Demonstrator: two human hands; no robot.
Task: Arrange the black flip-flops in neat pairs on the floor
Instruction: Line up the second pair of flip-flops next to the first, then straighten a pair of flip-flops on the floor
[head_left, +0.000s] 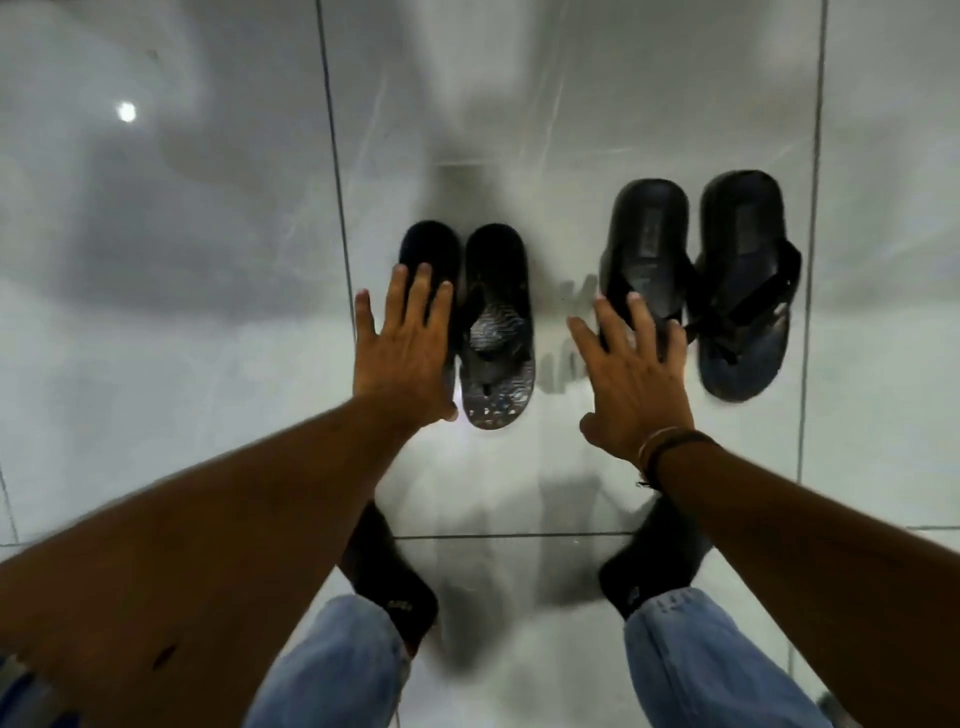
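Two pairs of black flip-flops lie side by side on the glossy grey tiled floor, heels away from me. The smaller left pair has a plain flip-flop (430, 248) and a patterned one (497, 332) touching it. The larger right pair has one flip-flop (649, 244) and its mate (743, 291) close beside it. My left hand (402, 353) hovers flat with fingers spread over the plain small flip-flop, hiding most of it. My right hand (631, 384), a bracelet at the wrist, is spread over the toe end of the larger pair's left flip-flop. Neither hand holds anything.
My two feet in black socks (387, 582) (649, 561) and blue jeans stand at the near edge. Dark grout lines (332, 156) cross the floor, and a ceiling light reflects at the far left (126, 111).
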